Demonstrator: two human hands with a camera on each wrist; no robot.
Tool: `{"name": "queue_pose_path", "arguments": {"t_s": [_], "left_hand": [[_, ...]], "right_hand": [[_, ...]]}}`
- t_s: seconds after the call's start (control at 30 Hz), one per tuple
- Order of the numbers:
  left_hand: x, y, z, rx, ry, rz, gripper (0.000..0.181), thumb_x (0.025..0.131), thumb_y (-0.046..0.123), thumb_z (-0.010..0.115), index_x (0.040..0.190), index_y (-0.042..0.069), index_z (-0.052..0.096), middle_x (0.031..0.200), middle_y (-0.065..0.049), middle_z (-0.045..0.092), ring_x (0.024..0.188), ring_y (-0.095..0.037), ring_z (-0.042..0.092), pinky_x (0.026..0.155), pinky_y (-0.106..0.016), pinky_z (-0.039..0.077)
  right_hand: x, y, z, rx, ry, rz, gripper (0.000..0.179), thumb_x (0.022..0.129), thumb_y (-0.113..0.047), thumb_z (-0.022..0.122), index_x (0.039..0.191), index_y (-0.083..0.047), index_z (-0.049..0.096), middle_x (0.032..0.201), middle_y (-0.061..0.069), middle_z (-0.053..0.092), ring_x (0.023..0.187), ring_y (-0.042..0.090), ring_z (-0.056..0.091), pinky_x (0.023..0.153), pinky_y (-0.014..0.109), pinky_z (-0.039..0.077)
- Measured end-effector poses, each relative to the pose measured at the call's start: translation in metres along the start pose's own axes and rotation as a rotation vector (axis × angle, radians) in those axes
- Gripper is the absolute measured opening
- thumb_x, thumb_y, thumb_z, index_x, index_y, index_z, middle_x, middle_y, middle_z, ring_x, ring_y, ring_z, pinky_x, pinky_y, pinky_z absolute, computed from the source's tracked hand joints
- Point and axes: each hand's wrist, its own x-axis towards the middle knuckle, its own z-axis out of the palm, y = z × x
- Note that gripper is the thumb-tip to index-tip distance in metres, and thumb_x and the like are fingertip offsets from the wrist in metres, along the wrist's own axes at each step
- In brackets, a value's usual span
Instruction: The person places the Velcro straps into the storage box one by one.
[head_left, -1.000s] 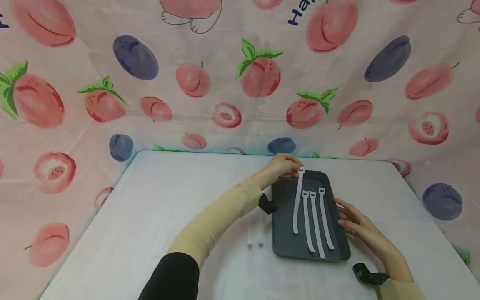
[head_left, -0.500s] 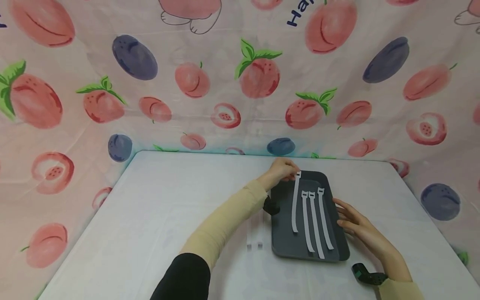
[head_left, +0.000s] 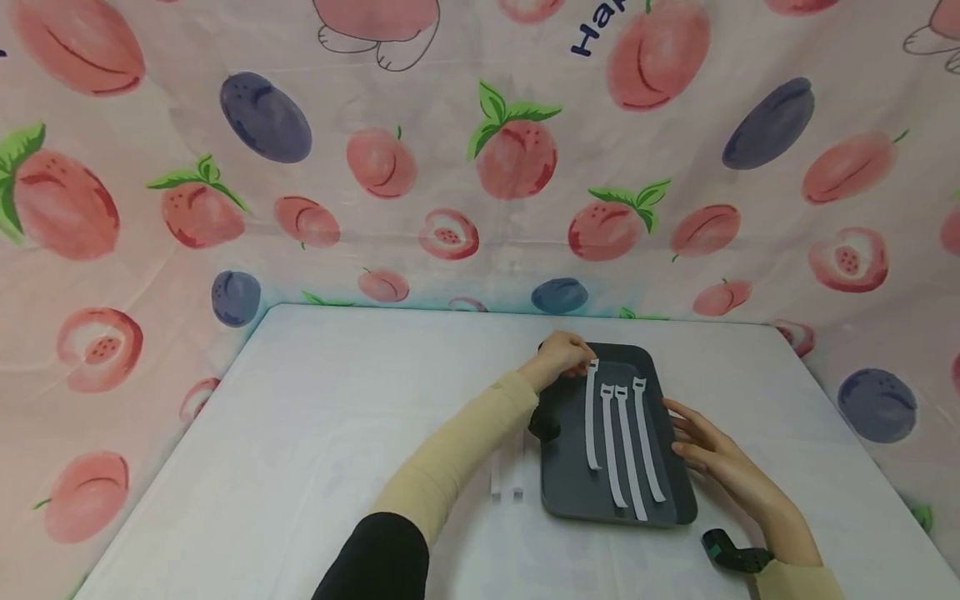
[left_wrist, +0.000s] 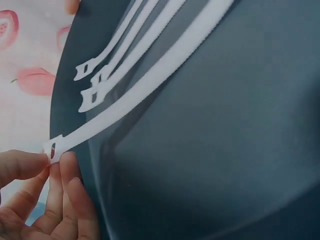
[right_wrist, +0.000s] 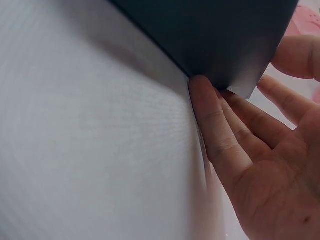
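In the head view, my left hand (head_left: 564, 353) is over the far left corner of a dark grey tray (head_left: 562, 492). Its thumb and fingertips pinch the slotted head of a white hook-and-loop cable tie (left_wrist: 135, 99), whose strip slants down over the tray floor. Beside it lie three similar ties, among them the rightmost tie (head_left: 648, 442), roughly parallel with heads at the far end. My right hand (head_left: 723, 458) rests against the tray's right side with fingers fairly straight. In the right wrist view, its fingertips (right_wrist: 204, 90) touch the tray's outer wall low down by the table.
Left of the tray, two pale strips, one with a grey end (head_left: 517, 493), lie on the white tabletop (head_left: 337, 400), partly behind the left forearm. A fruit-print cloth (head_left: 450, 167) hangs behind the table. Black wrist devices, such as the right one (head_left: 735, 553), sit on both wrists.
My left hand has come nearer and slightly left, bringing the pinched tie's head lower over the tray, closer to the other ties' level. The right hand keeps its place on the tray.
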Motion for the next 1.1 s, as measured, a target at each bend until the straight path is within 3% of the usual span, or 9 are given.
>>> {"name": "queue_pose_path", "arguments": {"t_s": [0.53,0.83,1.1], "left_hand": [[-0.0026,-0.0053,0.0028,0.083,0.007,0.012,0.017,0.092,0.009,0.060,0.100,0.007,0.075,0.090,-0.012,0.073,0.088,-0.027,0.070,0.080,-0.039,0.056],[-0.0015,-0.0071,0.0010,0.028,-0.005,0.007,0.018,0.092,0.015,0.060,0.097,0.004,0.073,0.088,-0.012,0.070,0.086,-0.027,0.070,0.072,-0.035,0.055],[-0.0055,-0.0058,-0.0031,0.008,-0.037,0.014,0.026,0.096,0.018,0.054,0.103,0.000,0.072,0.098,-0.016,0.070,0.092,-0.029,0.070,0.078,-0.037,0.057]], "right_hand": [[-0.0004,0.0000,-0.0002,-0.011,-0.001,-0.018,0.069,0.098,-0.031,0.052,0.155,-0.021,0.015,0.155,0.028,0.024,0.139,0.050,0.028,0.103,0.059,0.040],[-0.0001,0.0006,-0.0005,-0.001,0.003,0.008,0.070,0.098,-0.032,0.053,0.155,-0.022,0.014,0.156,0.027,0.022,0.140,0.051,0.025,0.104,0.067,0.032],[-0.0005,0.0020,0.0004,-0.001,0.004,-0.011,0.069,0.098,-0.031,0.053,0.155,-0.021,0.016,0.155,0.028,0.024,0.139,0.049,0.029,0.104,0.059,0.038]]}}
